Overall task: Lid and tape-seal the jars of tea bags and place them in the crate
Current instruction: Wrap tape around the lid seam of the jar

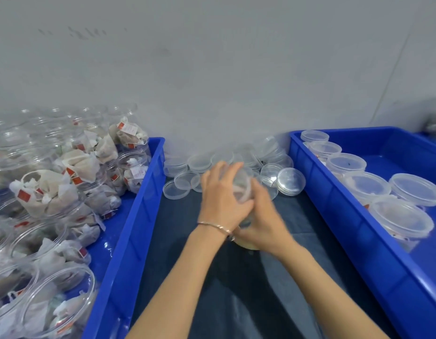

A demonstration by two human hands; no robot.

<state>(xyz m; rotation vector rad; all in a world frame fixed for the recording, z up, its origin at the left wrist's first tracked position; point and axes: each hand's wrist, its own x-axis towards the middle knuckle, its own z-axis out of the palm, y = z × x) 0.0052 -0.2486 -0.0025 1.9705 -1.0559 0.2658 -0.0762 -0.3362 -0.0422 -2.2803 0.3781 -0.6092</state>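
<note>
Both hands are working one clear jar [241, 189] over the dark mat [236, 289]: the left hand [222, 194] is gripping its top, the right hand [263, 216] is clasping its side, apparently lidding it. Seven lidded jars [366, 187] are sitting in the right blue crate [334, 216]; many open jars of tea bags [55, 192] are waiting in the left blue crate [129, 241], with loose lids [200, 162] piled behind.
</note>
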